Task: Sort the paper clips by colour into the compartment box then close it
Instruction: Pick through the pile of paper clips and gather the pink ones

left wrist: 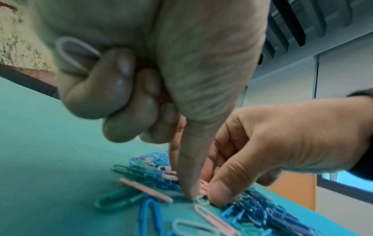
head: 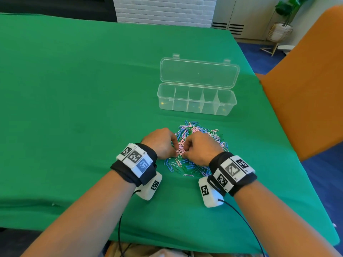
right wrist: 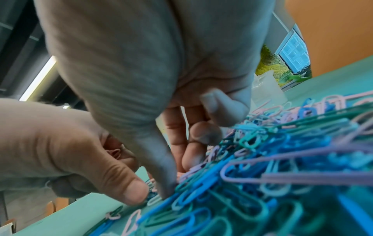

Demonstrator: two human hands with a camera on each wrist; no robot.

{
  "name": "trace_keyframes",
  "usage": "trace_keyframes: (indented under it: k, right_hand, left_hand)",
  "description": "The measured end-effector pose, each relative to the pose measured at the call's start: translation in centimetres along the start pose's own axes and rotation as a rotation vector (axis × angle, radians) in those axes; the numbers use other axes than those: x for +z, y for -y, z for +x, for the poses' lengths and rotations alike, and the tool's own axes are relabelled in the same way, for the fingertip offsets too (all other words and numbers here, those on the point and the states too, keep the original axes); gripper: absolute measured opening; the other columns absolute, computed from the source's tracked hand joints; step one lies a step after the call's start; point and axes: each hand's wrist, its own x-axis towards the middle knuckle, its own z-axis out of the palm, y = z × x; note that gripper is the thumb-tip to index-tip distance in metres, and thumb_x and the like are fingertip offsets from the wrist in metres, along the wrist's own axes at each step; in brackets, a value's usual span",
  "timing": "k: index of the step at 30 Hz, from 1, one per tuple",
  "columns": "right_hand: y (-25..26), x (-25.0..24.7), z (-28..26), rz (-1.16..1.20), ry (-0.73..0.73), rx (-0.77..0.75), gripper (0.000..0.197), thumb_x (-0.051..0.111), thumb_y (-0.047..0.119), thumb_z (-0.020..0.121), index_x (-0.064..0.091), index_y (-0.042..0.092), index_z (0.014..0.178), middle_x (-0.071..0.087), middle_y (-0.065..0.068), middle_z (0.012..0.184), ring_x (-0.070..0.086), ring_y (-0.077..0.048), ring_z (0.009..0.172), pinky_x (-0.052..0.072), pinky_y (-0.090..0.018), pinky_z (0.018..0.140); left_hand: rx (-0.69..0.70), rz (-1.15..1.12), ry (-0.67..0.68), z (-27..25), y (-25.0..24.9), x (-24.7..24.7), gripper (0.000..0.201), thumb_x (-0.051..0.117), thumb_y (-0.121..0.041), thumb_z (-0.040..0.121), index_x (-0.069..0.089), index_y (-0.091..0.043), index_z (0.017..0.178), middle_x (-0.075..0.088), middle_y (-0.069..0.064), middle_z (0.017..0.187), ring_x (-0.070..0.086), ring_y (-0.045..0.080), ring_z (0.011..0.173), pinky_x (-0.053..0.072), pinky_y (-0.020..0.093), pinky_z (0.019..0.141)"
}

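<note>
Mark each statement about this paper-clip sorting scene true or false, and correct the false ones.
1. The box has its lid open. True.
2. The box is full of sorted clips. False: its compartments look empty; the clips lie in a mixed pile on the cloth.
3. Both hands are at the pile. True: left hand and right hand meet over it.
4. The left hand holds nothing. False: its curled fingers hold a pale clip.
5. The pile lies beyond the box. False: it lies nearer the person.
</note>
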Motion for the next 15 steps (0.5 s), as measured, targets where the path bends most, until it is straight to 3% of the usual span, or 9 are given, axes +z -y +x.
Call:
trace_keyframes:
  k: [3, 7, 9, 13, 15]
  right_hand:
    - [0.2, 0.1, 0.1, -0.013, 0.012, 0.013, 0.011, 0.075, 0.018, 0.081, 0.067, 0.022, 0.076, 0.066, 0.006, 0.080, 0.064, -0.017, 0.081, 0.055, -0.034, 0.083]
    - [-0.1, -0.1, 0.0, -0.028, 0.017, 0.016, 0.017, 0.068, 0.014, 0.085, 0.064, 0.025, 0.073, 0.069, 0.006, 0.087, 0.065, -0.017, 0.085, 0.056, -0.037, 0.085]
    - [-0.6, -0.3, -0.1, 0.006, 0.023, 0.015, 0.016, 0.064, 0.014, 0.088, 0.067, 0.022, 0.076, 0.069, 0.005, 0.086, 0.065, -0.016, 0.084, 0.056, -0.036, 0.084]
    - [-1.3, -1.0, -0.3, 0.185, 0.033, 0.037, 0.015, 0.062, 0.015, 0.093, 0.072, 0.014, 0.082, 0.069, 0.004, 0.081, 0.063, -0.012, 0.078, 0.051, -0.028, 0.073]
    - [-1.4, -1.4, -0.5, 0.292, 0.048, 0.044, 0.015, 0.064, 0.015, 0.093, 0.073, 0.014, 0.081, 0.068, 0.004, 0.080, 0.062, -0.008, 0.074, 0.046, -0.020, 0.066]
  left_hand:
    - [-0.005, 0.033, -0.014, 0.1, -0.3, -0.1, 0.006, 0.074, -0.026, 0.086, 0.074, -0.023, 0.091, 0.068, -0.003, 0.091, 0.059, 0.017, 0.081, 0.044, 0.028, 0.074]
    - [-0.019, -0.053, -0.013, 0.3, 0.4, -0.2, 0.009, 0.067, -0.026, 0.091, 0.074, -0.021, 0.089, 0.059, -0.010, 0.069, 0.052, 0.009, 0.063, 0.040, 0.025, 0.064]
    - [-0.043, -0.175, -0.003, 0.4, 1.0, -0.1, 0.013, 0.067, -0.029, 0.092, 0.072, -0.020, 0.084, 0.061, -0.008, 0.070, 0.051, 0.008, 0.061, 0.039, 0.024, 0.060]
    - [-0.078, -0.424, 0.014, 0.4, 1.8, 0.0, 0.024, 0.067, -0.031, 0.092, 0.072, -0.008, 0.088, 0.073, 0.005, 0.090, 0.060, 0.019, 0.079, 0.048, 0.029, 0.082]
    - [-0.086, -0.497, 0.045, 0.1, 1.9, 0.0, 0.019, 0.068, -0.030, 0.092, 0.072, -0.012, 0.087, 0.071, -0.001, 0.090, 0.061, 0.014, 0.075, 0.045, 0.029, 0.088]
